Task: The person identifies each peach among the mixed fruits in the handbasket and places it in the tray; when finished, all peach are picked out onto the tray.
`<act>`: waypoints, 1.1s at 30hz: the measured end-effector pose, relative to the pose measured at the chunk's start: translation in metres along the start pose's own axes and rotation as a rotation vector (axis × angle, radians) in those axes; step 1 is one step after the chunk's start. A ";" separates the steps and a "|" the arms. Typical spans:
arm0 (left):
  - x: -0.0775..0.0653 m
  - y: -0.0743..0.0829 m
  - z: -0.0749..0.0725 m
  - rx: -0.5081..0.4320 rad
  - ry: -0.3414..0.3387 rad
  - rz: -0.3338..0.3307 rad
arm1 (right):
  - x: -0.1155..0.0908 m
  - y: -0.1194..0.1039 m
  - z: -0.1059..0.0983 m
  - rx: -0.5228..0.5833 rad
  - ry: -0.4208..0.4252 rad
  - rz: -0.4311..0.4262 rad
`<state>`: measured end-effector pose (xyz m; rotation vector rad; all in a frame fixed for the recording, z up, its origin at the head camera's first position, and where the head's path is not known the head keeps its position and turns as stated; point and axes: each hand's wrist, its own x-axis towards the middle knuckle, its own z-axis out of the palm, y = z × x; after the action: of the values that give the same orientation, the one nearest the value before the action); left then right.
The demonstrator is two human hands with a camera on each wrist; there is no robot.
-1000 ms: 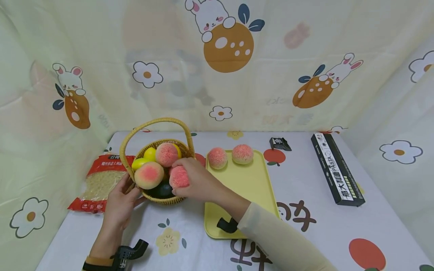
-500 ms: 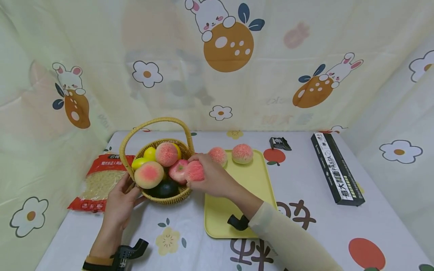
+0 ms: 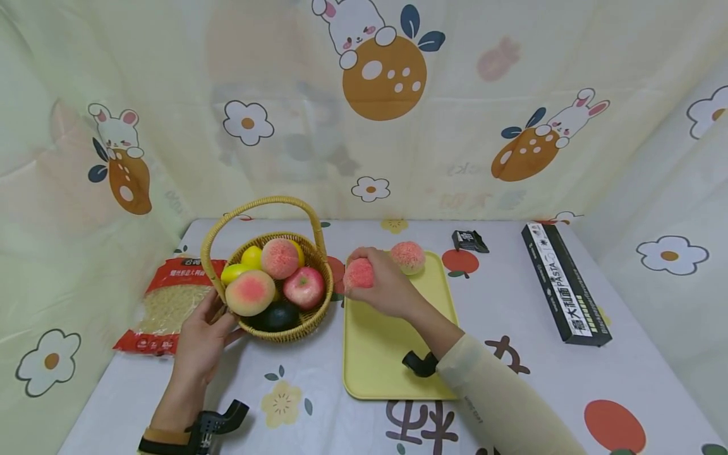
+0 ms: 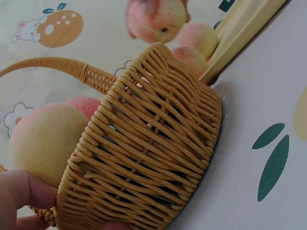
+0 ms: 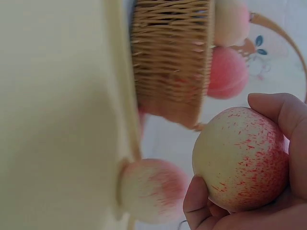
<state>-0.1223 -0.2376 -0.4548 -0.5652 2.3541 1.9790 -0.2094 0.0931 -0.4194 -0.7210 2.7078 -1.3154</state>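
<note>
My right hand (image 3: 387, 284) holds a pink-speckled peach (image 3: 359, 273) above the left part of the yellow tray (image 3: 398, 373). Its thumb and fingers wrap the fruit (image 5: 242, 160) in the right wrist view. One peach (image 3: 407, 256) sits at the tray's far end; a second peach (image 5: 152, 190) there is hidden behind my hand in the head view. At the left, my left hand (image 3: 203, 338) grips the rim of a wicker basket (image 3: 296, 332). Inside lie two peaches (image 3: 250, 294), a red apple (image 3: 304, 287), a dark green avocado-like fruit (image 3: 277, 316) and yellow fruit (image 3: 251, 258).
A red-ended bag of pasta (image 3: 173, 303) lies left of the basket, partly behind my left hand. A small black packet (image 3: 470, 241) is beyond the tray on the right. The long black pasta box (image 3: 565, 284) lies farther right. The basket's handle (image 3: 273, 200) arches over the fruit.
My right hand has lifted the peach out of the basket and carried it right, over the tray. The apple has come into view. My left hand has stayed on the basket.
</note>
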 end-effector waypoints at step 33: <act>0.000 0.000 0.000 -0.017 0.010 0.013 | -0.007 0.021 0.020 -0.124 -0.144 0.097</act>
<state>-0.1223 -0.2373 -0.4546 -0.5630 2.3554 2.0078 -0.2067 0.0924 -0.4491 -0.6568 2.6896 -1.0412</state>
